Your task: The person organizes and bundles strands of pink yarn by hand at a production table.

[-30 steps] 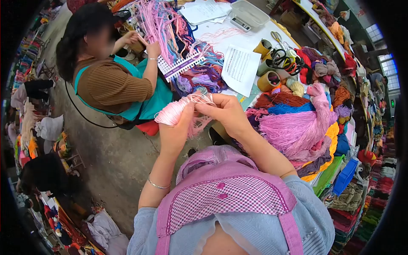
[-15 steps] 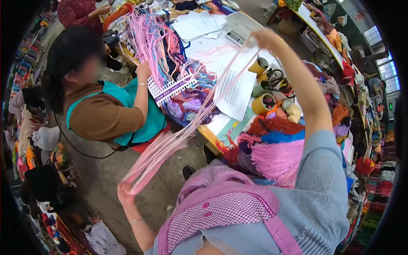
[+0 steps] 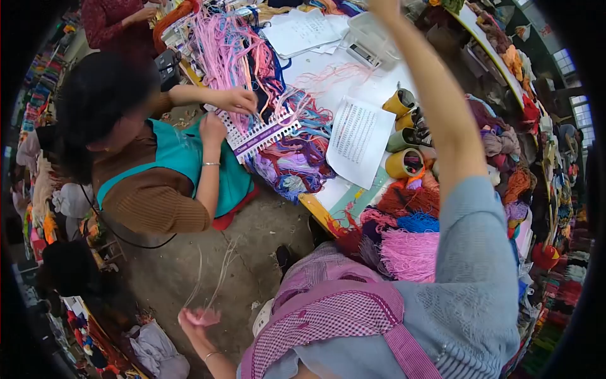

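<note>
My left hand [image 3: 191,319] is low at the left with its fingers closed round a small pink bunch of yarn [image 3: 206,317]. A few thin, pale strands arc upward from it over the floor. My right arm is stretched up across the table, and my right hand [image 3: 384,7] is smeared by motion and cut by the top edge near the clear plastic box [image 3: 372,35]. What its fingers do is hidden. Below that arm lie a printed sheet [image 3: 358,142] and a heap of pink yarn [image 3: 410,252].
A co-worker in a teal apron [image 3: 183,151] sits at the table's left side, hands over a white perforated thread card [image 3: 265,136]. Tangled colored yarn [image 3: 221,57] covers that side. Yellow cups [image 3: 404,163] stand at the right. Another person [image 3: 120,25] is at the upper left.
The long pink skein stretched between my hands no longer spans them; only a pink bunch and loose strands show at my left hand. My right hand rose. The co-worker's other hand reached over the card.
</note>
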Demonstrator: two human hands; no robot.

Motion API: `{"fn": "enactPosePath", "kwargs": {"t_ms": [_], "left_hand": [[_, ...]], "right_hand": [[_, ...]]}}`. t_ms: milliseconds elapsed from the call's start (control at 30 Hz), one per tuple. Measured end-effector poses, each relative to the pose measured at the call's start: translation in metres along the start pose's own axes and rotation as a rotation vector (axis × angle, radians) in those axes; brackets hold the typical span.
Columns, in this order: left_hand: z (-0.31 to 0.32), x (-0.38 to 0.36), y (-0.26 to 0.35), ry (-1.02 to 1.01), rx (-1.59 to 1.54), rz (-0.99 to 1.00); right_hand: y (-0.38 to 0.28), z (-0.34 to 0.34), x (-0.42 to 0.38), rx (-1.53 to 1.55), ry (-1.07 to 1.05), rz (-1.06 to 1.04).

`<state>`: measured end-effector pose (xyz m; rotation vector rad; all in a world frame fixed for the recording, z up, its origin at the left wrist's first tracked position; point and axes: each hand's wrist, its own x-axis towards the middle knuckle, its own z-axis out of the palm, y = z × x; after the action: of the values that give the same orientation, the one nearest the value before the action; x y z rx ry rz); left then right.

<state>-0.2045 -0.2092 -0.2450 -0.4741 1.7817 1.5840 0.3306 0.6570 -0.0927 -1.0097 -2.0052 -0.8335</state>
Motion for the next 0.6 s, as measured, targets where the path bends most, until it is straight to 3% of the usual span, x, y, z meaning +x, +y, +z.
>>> {"fn": "enactPosePath", "kwargs": {"t_ms": [33,67,100,133,233,267,367,433,533,600], "left_hand": [[-0.009,0.018,-0.007,-0.083,0.036,0.04],[0.009,0.011,-0.006,-0.107,0.055,-0.009],[0.025,0.01,-0.008,-0.145,0.055,0.031],[0.043,0.008,-0.012,-0.184,0.055,0.07],[0.098,-0.04,0.004,-0.395,0.124,0.04],[0.113,-0.046,0.001,-0.366,0.147,0.136],[0.148,-0.082,0.012,-0.37,0.123,0.084],[0.153,-0.09,0.014,-0.581,0.101,0.014],[0.175,-0.11,0.009,-0.755,0.168,-0.025],[0.205,-0.137,0.007,-0.936,0.166,0.022]], "right_hand": [[-0.031,0.022,-0.051,-0.052,-0.307,0.003],[-0.141,-0.048,-0.07,0.178,-0.191,0.279],[-0.186,-0.055,-0.112,0.165,-0.367,0.346],[-0.23,-0.066,-0.147,0.229,-0.391,0.406],[-0.317,-0.081,-0.233,0.261,-0.666,0.435],[-0.339,-0.088,-0.249,0.296,-0.69,0.505],[-0.38,-0.094,-0.281,0.33,-0.687,0.496],[-0.395,-0.101,-0.287,0.217,-0.62,0.445],[-0.391,-0.159,-0.261,-0.034,-0.805,0.386],[-0.371,-0.215,-0.239,0.109,-0.807,0.381]]}}
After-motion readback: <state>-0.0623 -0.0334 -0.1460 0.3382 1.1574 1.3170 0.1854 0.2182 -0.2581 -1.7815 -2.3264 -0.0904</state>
